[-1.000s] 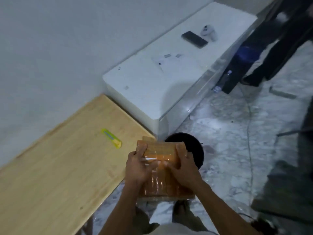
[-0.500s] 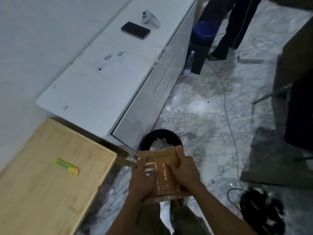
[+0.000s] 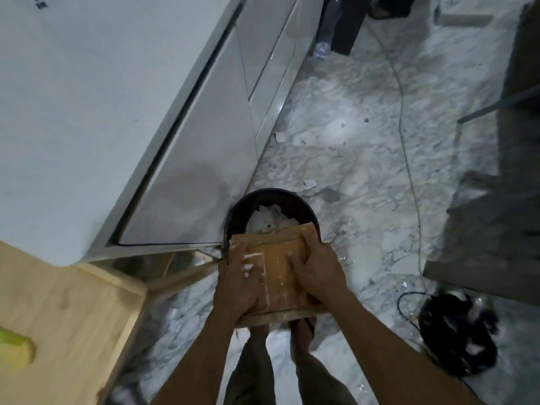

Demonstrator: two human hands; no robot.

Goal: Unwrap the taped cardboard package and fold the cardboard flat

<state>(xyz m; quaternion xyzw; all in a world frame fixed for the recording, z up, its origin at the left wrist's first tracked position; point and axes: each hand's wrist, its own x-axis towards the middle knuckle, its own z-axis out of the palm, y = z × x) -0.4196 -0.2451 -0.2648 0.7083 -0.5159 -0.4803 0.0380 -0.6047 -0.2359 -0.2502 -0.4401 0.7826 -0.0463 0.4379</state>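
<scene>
A: Where is the package [image 3: 277, 276]?
B: Above the bin's [image 3: 304, 203] near rim, left hand [image 3: 238, 283] and right hand [image 3: 317, 274] clasped around it.
A: Open room?
B: Bare floor [image 3: 365, 176] beyond the bin.

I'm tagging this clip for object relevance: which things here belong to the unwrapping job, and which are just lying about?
Belong to the job:
- taped cardboard package, held in both hands
- left hand
- right hand
- black bin, likely for the scraps
- yellow-green cutter on the wooden table

Lying about:
- white cabinet
- floor cable
- plastic bottle
- paper scraps
</scene>
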